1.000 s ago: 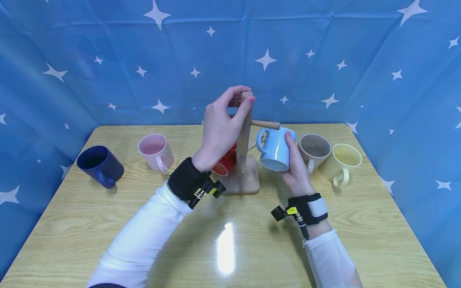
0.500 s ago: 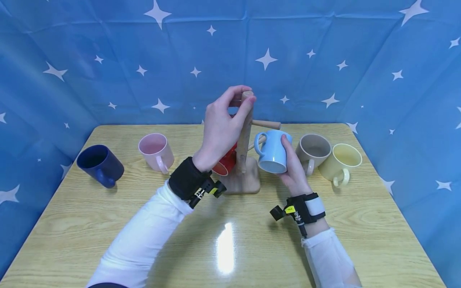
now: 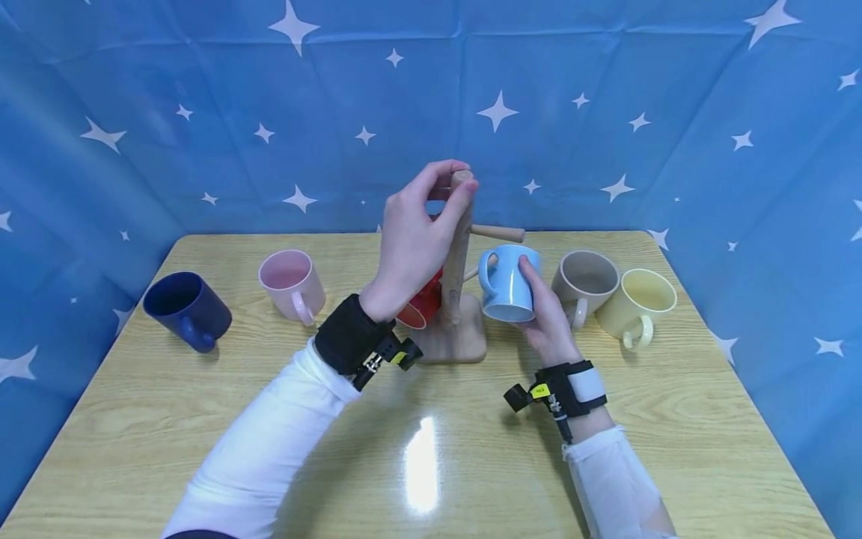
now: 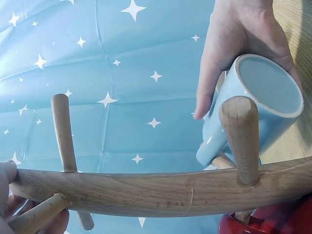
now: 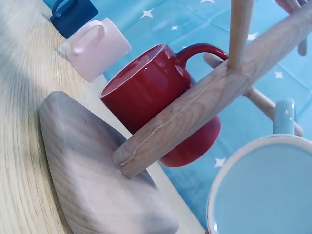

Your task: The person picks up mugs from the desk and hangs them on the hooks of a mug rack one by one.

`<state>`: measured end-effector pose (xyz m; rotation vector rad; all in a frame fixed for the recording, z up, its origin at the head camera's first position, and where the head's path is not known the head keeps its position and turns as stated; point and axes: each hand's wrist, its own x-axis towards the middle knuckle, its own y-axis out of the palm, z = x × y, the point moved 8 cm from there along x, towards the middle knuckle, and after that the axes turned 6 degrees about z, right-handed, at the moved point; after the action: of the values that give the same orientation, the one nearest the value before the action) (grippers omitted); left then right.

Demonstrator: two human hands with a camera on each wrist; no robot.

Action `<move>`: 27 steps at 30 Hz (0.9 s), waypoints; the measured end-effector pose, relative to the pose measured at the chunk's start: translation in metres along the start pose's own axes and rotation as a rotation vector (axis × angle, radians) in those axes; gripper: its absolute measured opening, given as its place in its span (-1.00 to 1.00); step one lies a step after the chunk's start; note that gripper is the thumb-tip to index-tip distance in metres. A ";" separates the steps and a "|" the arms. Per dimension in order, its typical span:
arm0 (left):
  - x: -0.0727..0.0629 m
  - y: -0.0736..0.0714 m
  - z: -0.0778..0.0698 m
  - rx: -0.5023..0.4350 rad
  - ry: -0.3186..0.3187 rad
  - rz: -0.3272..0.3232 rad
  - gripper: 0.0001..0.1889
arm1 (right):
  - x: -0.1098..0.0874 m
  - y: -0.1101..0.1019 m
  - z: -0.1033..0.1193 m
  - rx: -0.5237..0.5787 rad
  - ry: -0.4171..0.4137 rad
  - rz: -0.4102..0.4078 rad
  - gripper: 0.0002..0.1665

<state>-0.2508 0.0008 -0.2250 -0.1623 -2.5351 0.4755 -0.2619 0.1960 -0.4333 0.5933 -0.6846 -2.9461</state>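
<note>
My left hand grips the top of a wooden mug tree, thumb and fingers around its post. On the right side my right hand holds a light blue mug, tilted with its base toward me and its handle toward the post. In the right wrist view that handle overlaps a lower peg; the peg appears to be inside the loop. A red mug hangs tilted low on the tree's other side, partly hidden by my left wrist in the head view.
To the left stand a navy mug and a pink mug. A grey mug and a pale yellow mug stand close together behind my right hand. An upper peg juts out above the light blue mug. A starred blue cloth backs the table.
My right hand has brought the light blue mug a little left and down, closer to the post, and its handle has come over the lower peg. The left hand stays on the post.
</note>
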 end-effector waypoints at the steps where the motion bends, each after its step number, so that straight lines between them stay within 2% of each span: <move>1: 0.000 0.000 0.000 0.000 -0.001 -0.001 -0.66 | 0.000 0.001 0.000 -0.011 0.000 0.005 0.04; 8: 0.000 -0.001 0.000 -0.001 -0.002 0.002 -0.65 | 0.001 0.009 -0.003 -0.098 0.007 0.062 -0.06; 15: 0.000 0.000 0.001 -0.001 0.001 0.001 -0.66 | 0.004 0.008 -0.007 -0.188 0.009 0.038 -0.07; 27: 0.000 -0.001 0.000 0.002 0.005 -0.002 -0.66 | 0.006 0.013 -0.012 -0.243 0.007 0.060 -0.15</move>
<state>-0.2510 -0.0001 -0.2251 -0.1601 -2.5291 0.4767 -0.2638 0.1786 -0.4397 0.5494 -0.3294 -2.9073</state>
